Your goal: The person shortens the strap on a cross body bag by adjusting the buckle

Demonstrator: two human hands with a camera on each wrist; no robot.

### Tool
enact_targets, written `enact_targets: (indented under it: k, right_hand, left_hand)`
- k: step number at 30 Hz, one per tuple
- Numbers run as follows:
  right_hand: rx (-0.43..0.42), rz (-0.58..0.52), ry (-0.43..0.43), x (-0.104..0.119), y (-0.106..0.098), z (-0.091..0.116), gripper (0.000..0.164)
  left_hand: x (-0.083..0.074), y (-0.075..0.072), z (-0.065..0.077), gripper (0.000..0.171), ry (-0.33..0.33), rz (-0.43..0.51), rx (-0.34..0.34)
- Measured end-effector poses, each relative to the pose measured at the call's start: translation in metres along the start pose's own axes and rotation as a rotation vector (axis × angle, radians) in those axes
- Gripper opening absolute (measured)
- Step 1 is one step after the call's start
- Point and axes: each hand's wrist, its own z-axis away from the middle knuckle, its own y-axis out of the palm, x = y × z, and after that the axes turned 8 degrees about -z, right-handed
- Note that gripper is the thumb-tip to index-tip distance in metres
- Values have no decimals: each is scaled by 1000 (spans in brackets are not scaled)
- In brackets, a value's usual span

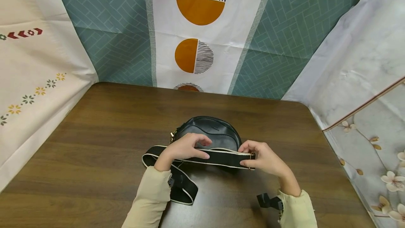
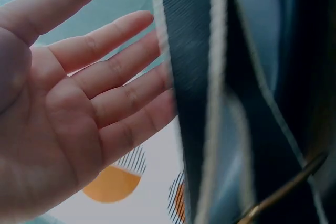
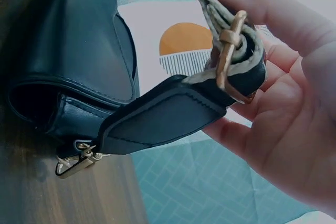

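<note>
A black half-moon shoulder bag (image 1: pixel 218 136) stands on the table, its wide black strap (image 1: pixel 221 158) with cream edging stretched sideways in front of it. My right hand (image 1: pixel 265 157) holds the strap's right end, thumb in front and fingers behind, beside a gold slide buckle (image 3: pixel 230 59). A leather tab (image 3: pixel 163 121) runs from there to a gold clasp (image 3: pixel 79 163) at the bag's side. Over the strap's left part is my left hand (image 1: pixel 188 147); in the left wrist view its fingers (image 2: pixel 118 72) extend behind the strap, and the thumb stands apart from it.
The brown wooden table (image 1: pixel 95 157) carries the bag. A loop of slack strap (image 1: pixel 185 187) lies near the left forearm. Patterned cloths hang behind and at both sides, including a white panel (image 1: pixel 164 45) with orange circles. Dark wrist mounts sit at both sleeves.
</note>
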Motion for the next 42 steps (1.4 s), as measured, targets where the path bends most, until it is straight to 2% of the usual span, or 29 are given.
enact_targets:
  k: [5, 11, 16, 20, 25, 29, 36, 39, 42]
  right_hand:
    - [43, -18, 11, -2, -3, 0, 26]
    - [85, 18, 25, -2, -9, 5, 26]
    - [53, 45, 12, 0, -13, 11, 17]
    - [32, 86, -17, 1, -16, 16, 8]
    - [49, 137, -71, -1, -22, 21, 12]
    - [25, 172, -102, -3, -29, 27, 21]
    - [11, 189, -120, -7, -36, 33, 24]
    - [3, 192, -135, -7, -40, 35, 26]
    - [-9, 181, -132, -6, -45, 39, 26]
  left_hand:
    - [-3, 12, -13, 36, 22, -72, 81]
    - [-5, 18, -19, 28, 32, -185, 144]
    - [-7, 18, -20, 12, 46, -233, 179]
    - [-8, 17, -18, 15, 53, -259, 201]
    - [-4, 13, -13, 21, 39, -223, 223]
    - [1, 8, -8, 23, 12, -211, 241]
    - [13, 1, -3, 31, 27, -202, 297]
    - [20, -1, 1, 38, -22, -175, 332]
    - [25, -3, 4, 42, -101, -163, 356]
